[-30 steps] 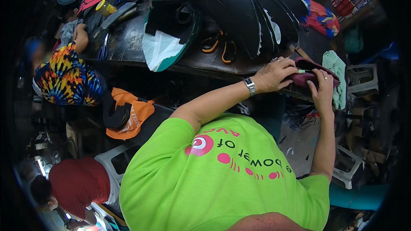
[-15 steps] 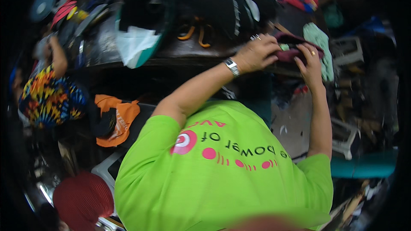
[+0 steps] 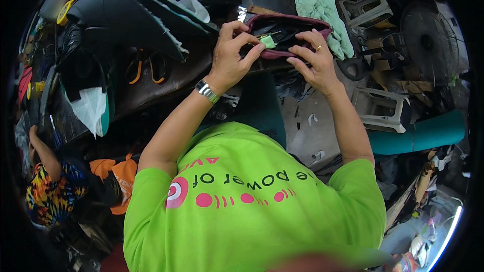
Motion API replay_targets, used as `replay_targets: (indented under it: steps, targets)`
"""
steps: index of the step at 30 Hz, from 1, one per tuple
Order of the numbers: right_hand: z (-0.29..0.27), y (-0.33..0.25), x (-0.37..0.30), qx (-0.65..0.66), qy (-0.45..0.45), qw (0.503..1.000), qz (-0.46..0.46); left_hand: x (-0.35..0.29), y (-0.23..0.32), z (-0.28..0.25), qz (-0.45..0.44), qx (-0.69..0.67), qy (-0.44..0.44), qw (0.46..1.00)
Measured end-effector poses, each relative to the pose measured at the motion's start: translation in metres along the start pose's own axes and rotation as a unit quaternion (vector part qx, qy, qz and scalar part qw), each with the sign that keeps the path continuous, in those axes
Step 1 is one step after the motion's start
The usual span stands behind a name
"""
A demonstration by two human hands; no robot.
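A maroon pouch [image 3: 290,18] lies at the table's edge with its mouth spread, showing a dark inside. My left hand [image 3: 233,53] grips its left end, thumb and forefinger near a pale green piece [image 3: 268,42] inside the mouth. A thin, brass-coloured item shows beside that piece; its kind is unclear. On the right end of the pouch, my right hand [image 3: 317,63] holds the near rim between bent fingers and thumb. The deeper contents are too dark to make out.
A mint-green cloth [image 3: 325,17] lies right of the pouch. Black sheet pieces [image 3: 121,15] and orange-handled scissors or pliers [image 3: 134,72] occupy the table to the left. Plastic stools [image 3: 380,108], a fan [image 3: 427,41] and a teal roll [image 3: 418,135] stand right. Another person [image 3: 53,189] is at far left.
The view has swung right, so the pouch sits nearer the middle. Its mouth is now spread wider, showing the green piece and dark inside. Both hands stay on it.
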State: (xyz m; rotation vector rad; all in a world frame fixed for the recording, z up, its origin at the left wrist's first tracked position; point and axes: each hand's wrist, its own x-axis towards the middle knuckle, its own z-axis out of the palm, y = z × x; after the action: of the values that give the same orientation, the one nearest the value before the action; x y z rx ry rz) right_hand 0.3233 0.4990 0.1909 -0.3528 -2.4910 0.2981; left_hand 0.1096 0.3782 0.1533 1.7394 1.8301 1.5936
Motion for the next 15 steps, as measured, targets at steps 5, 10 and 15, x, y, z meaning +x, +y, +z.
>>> replay_targets:
  steps: [5, 10, 15]
  targets:
    - [0.001, 0.0, 0.01, 0.091, 0.063, 0.988, 0.103, 0.003, -0.002, 0.003, -0.02, -0.025, 0.013, 0.999]
    - [-0.005, 0.012, 0.03, 0.056, 0.067, 0.983, 0.164, 0.007, -0.002, 0.002, -0.018, 0.005, -0.03, 0.999]
    - [0.006, 0.02, 0.043, -0.032, 0.034, 0.987, 0.151, 0.009, 0.0, 0.0, -0.024, 0.029, -0.071, 0.997]
